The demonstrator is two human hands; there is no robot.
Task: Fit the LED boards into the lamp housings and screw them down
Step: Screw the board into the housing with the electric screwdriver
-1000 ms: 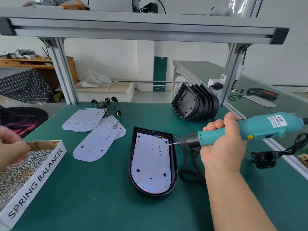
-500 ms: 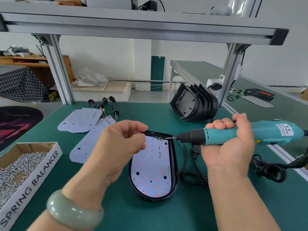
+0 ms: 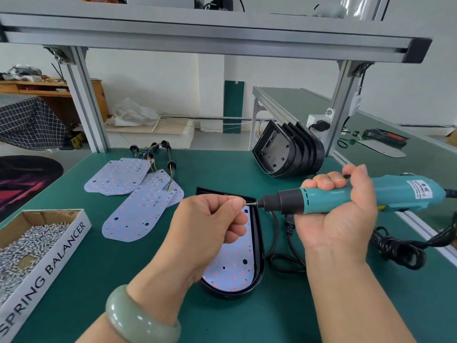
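Note:
A black lamp housing [image 3: 258,256] lies on the green mat in the middle, with a white LED board [image 3: 233,266] seated inside it. My right hand [image 3: 338,219] grips a teal electric screwdriver [image 3: 371,195], held level above the housing, bit pointing left. My left hand [image 3: 210,226] hovers over the housing's upper half and pinches a small screw [image 3: 244,203] at the bit's tip. Loose LED boards [image 3: 138,211] with coloured wires lie left of the housing. A cardboard box of screws [image 3: 27,246] sits at the left edge.
A stack of empty black housings [image 3: 289,152] leans at the back right beside an aluminium post [image 3: 338,107]. The screwdriver's black cable [image 3: 400,251] coils on the mat to the right. A frame beam [image 3: 222,43] crosses overhead. A second bench [image 3: 309,100] stands beyond.
My left hand came from the screw box across to the housing and now holds a screw at the bit. The screwdriver stayed roughly in place above the housing.

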